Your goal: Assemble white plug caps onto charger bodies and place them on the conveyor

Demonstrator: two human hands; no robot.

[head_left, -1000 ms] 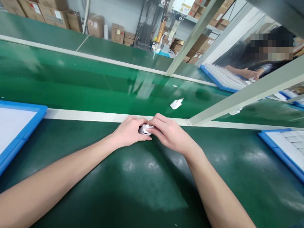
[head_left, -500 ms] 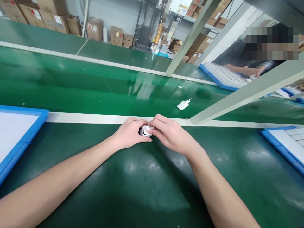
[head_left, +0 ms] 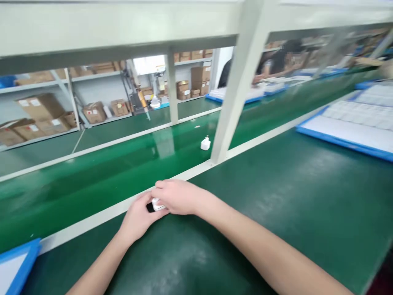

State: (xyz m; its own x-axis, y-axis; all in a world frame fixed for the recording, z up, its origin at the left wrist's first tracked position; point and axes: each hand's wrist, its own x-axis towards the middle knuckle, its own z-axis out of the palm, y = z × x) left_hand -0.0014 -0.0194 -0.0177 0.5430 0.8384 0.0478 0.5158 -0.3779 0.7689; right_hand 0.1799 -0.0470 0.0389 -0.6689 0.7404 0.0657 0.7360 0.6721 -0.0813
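Note:
A small white charger (head_left: 157, 204) is held just above the green bench by both hands, near the pale rail. My left hand (head_left: 138, 215) is closed around its side, thumb at the near edge. From the right and above, my right hand (head_left: 181, 197) has its fingers closed on the same charger and covers most of it. Only a white corner with a dark line shows. A second white charger (head_left: 205, 143), with its plug pins up, sits on the glossy green belt beyond the rail.
A pale upright post (head_left: 229, 110) rises from the rail (head_left: 113, 211). A blue-edged tray (head_left: 35, 248) lies at the lower left; another blue-edged tray (head_left: 340, 143) with rows of white pieces is at right. Across the belt, a person (head_left: 274, 67) works beside trays. Cardboard boxes (head_left: 41, 110) fill shelves behind.
The view has swung right and tilted up, so the hands appear lower and further left. My right hand now covers more of the held charger. The right tray shows more fully.

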